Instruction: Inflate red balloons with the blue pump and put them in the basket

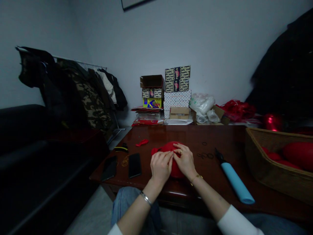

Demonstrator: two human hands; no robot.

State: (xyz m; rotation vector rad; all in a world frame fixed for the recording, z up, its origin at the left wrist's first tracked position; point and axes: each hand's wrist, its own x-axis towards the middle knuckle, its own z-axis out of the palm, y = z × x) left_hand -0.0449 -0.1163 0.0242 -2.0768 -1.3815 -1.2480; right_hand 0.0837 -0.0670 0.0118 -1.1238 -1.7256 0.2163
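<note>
A round red balloon (pixel 176 169) rests on the brown table near its front edge, partly covered by my hands. My left hand (pixel 160 164) lies over its left side, thumb and fingers pinched together above it. From the other side my right hand (pixel 184 160), with a ring on one finger, pinches at the same spot, so the fingertips of both meet. The small part between the fingertips is hidden. A limp red balloon (pixel 142 142) lies farther back on the left. Several thin black bands (pixel 207 156) are scattered to the right of my hands.
At the right are a blue hand pump (pixel 237 182) with a black nozzle and a wicker basket (pixel 271 169) holding red balloons. Two dark phones (pixel 134 165) and a yellow cord (pixel 125 161) lie left. Stacked boxes (pixel 177 99) stand beyond the table.
</note>
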